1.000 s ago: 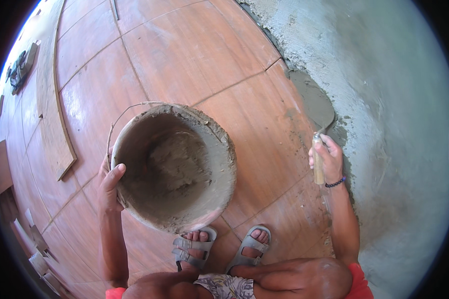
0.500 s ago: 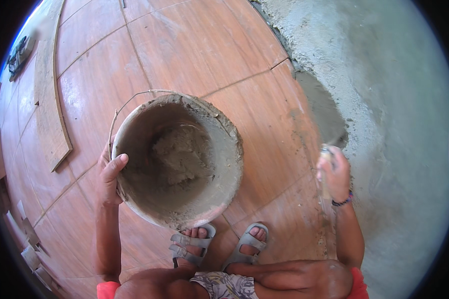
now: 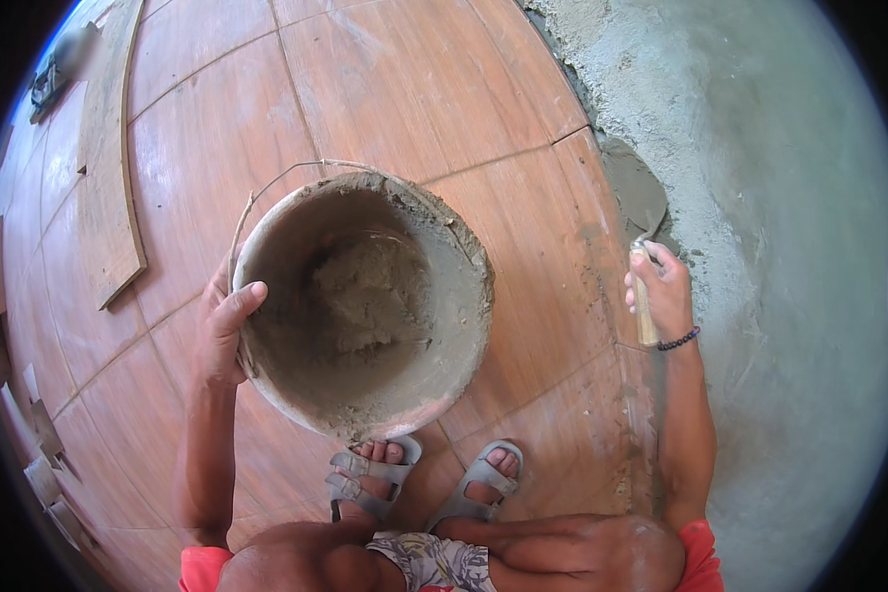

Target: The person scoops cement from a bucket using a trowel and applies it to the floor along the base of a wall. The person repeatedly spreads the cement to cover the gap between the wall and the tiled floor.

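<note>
In the head view, your two hands are well apart, each gripping something of its own. Your left hand [image 3: 225, 335] is clamped on the left side of a round bucket [image 3: 456, 296], the thumb over the rim and the fingers out of sight behind its wall. The bucket is in front of you, just left of the middle, its mouth turned up toward you. Grey mortar [image 3: 365, 296] lies in the bottom and coats the inside and the rim, and a thin wire handle [image 3: 323, 162] arches over the far side.

Your right hand [image 3: 669, 294] is closed around the wooden grip of a trowel [image 3: 646, 308]. Its metal neck runs forward to a patch of wet grey mortar along the tile edge; you cannot tell clearly where blade ends and mortar begins. A dark beaded bracelet [image 3: 679, 339] circles your right wrist.

Reddish-brown tiles [image 3: 538, 286] spread under your grey sandals [image 3: 479, 490]. To the right, a rough cement strip [image 3: 651, 104] borders a smoother grey surface [image 3: 809, 296]. A wooden plank [image 3: 109, 187] lies on the tiles at the left.
</note>
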`<action>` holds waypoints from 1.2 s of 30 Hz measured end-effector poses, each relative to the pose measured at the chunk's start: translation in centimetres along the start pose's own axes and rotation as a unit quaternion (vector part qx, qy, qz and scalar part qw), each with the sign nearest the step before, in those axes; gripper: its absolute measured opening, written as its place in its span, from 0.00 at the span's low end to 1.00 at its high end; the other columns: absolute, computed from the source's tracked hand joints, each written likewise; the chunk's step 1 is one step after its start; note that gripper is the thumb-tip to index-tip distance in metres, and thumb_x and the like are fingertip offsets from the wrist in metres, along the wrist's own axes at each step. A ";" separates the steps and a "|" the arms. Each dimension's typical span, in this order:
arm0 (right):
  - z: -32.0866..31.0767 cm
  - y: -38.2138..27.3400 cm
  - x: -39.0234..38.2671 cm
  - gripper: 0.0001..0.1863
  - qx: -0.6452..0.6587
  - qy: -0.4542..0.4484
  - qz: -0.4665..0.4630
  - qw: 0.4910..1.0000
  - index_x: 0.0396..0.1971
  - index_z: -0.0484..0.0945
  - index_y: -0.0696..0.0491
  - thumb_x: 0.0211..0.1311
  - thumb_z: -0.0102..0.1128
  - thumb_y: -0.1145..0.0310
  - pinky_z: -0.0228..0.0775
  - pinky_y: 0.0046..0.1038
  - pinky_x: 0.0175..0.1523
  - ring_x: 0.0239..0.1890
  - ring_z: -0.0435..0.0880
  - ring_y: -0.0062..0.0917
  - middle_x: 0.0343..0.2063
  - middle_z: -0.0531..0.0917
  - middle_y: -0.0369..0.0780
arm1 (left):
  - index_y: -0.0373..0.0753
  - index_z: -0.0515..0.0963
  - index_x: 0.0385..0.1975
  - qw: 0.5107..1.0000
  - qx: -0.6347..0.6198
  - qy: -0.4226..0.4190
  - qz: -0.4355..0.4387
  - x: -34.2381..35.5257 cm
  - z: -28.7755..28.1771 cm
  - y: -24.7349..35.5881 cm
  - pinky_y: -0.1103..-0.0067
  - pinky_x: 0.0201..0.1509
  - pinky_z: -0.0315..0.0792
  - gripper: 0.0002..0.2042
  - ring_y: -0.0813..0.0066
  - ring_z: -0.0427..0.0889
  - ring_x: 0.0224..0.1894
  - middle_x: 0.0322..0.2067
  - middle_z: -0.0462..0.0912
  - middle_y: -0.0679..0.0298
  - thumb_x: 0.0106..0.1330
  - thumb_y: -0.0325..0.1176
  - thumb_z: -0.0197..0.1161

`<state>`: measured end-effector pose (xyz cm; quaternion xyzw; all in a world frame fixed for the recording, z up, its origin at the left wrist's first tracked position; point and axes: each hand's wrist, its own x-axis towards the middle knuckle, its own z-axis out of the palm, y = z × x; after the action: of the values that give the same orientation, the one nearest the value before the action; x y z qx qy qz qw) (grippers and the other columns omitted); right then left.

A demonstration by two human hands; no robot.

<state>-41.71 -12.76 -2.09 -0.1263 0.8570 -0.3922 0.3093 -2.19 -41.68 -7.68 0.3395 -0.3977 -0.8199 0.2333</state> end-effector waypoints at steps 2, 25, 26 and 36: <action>-0.7 -0.6 -1.1 0.20 0.002 0.010 0.008 1.000 0.52 0.73 0.61 0.68 0.60 0.64 0.68 0.19 0.20 0.18 0.77 0.17 0.23 0.79 0.37 | 0.29 0.66 0.63 1.000 -0.008 -0.008 0.004 0.1 0.3 0.2 0.72 0.62 0.72 0.31 0.67 0.77 0.56 0.55 0.78 0.54 0.60 0.33 0.68; -4.4 0.7 -6.3 0.17 -0.070 0.030 0.030 0.997 0.53 0.73 0.62 0.69 0.56 0.68 0.66 0.19 0.20 0.17 0.74 0.15 0.24 0.77 0.35 | 0.31 0.66 0.63 1.000 -0.004 0.009 -0.003 0.0 0.2 -0.1 0.72 0.62 0.72 0.31 0.66 0.77 0.56 0.54 0.77 0.54 0.60 0.32 0.67; -4.5 0.3 -6.6 0.18 -0.074 0.033 0.034 0.996 0.53 0.72 0.63 0.69 0.56 0.68 0.66 0.19 0.20 0.17 0.74 0.15 0.24 0.77 0.35 | 0.31 0.65 0.63 1.000 -0.005 0.011 -0.004 -0.1 0.0 -0.1 0.71 0.62 0.72 0.31 0.66 0.77 0.56 0.54 0.77 0.54 0.61 0.32 0.67; -5.8 -0.9 -10.2 0.20 -0.056 0.051 -0.050 0.996 0.54 0.70 0.63 0.69 0.55 0.66 0.67 0.19 0.22 0.19 0.74 0.15 0.25 0.77 0.37 | 0.31 0.65 0.63 1.000 -0.006 0.010 -0.001 -0.1 0.2 -0.2 0.72 0.62 0.72 0.31 0.66 0.77 0.55 0.55 0.76 0.54 0.61 0.32 0.67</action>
<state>-37.51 -5.25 5.91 -0.1661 0.8850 -0.3641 0.2377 -2.31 -41.40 -7.70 0.3467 -0.3904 -0.8190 0.2379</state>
